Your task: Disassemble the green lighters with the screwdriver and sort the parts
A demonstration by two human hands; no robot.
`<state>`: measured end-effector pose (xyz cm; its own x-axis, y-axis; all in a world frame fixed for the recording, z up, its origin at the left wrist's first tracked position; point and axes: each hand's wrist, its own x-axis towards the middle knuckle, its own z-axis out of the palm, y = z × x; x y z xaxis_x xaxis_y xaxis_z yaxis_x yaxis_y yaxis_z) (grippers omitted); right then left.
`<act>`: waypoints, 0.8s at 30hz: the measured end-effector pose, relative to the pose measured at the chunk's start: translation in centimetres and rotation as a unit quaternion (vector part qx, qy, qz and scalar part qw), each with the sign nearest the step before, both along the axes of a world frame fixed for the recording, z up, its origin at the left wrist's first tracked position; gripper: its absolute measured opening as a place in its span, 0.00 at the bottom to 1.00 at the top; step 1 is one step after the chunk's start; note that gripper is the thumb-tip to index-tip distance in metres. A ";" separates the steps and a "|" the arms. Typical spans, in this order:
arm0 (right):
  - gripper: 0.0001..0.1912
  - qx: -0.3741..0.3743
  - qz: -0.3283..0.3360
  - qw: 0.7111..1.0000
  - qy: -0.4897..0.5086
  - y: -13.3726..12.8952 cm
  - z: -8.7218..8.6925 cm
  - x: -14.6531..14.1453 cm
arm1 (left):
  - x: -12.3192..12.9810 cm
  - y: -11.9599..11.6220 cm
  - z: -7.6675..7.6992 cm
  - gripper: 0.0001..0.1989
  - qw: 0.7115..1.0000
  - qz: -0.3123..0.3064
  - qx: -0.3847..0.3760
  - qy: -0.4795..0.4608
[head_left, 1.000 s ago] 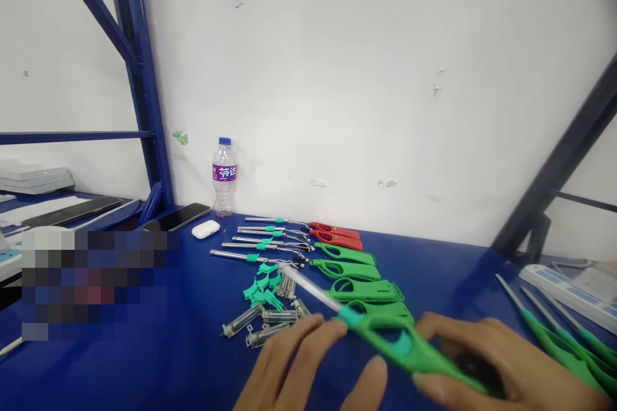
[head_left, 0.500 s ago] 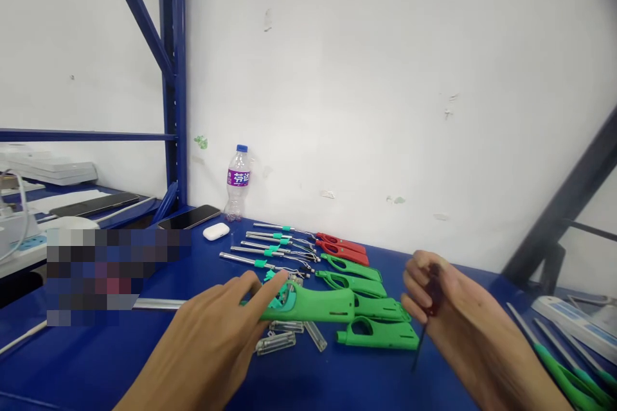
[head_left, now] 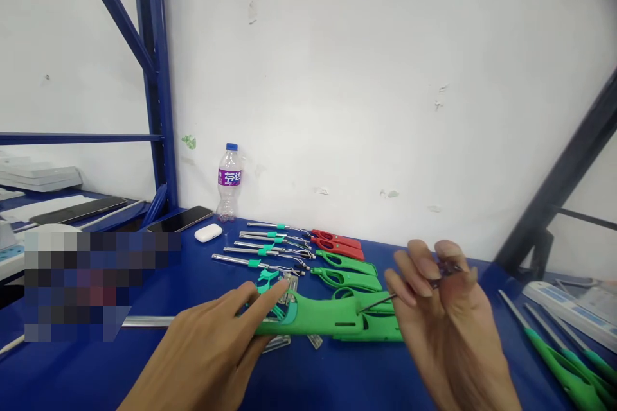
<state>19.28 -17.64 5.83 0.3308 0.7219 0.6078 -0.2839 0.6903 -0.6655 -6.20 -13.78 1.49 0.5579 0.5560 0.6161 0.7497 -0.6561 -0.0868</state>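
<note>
My left hand grips a green long-neck lighter lying sideways, its metal tube pointing left. Between the fingers of my right hand is a screwdriver; its shaft slants down left, with the tip at the right end of the lighter's handle. The screwdriver's grip is mostly hidden by my fingers. Behind lie green handle shells and red handle shells. Metal lighter tubes with teal pieces and wires lie beside them. Clear plastic pieces are partly hidden under the lighter.
A plastic bottle, a white case and a phone stand or lie at the back left. Several green lighters lie at right near a white power strip. A blue rack post rises at left.
My right hand has moved left and turned, bringing the screwdriver from hanging downward to the lighter's handle end. My left hand still holds the lighter. The view has shifted slightly right.
</note>
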 end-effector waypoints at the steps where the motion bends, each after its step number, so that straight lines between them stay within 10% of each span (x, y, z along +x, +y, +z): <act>1: 0.10 -0.001 -0.005 1.000 -0.008 0.0 -0.1 0.0 | 0.0 0.0 0.0 0.33 1.000 -0.004 0.005 -0.001; 15: 0.10 0.049 -0.014 0.999 -0.006 -0.1 -0.2 -0.5 | 0.5 -0.2 0.9 0.31 1.000 -0.005 0.024 0.010; 24: 0.10 0.040 -0.220 0.964 -0.146 -0.5 -1.7 0.5 | 0.5 0.1 1.0 0.18 0.996 -0.034 0.076 -0.028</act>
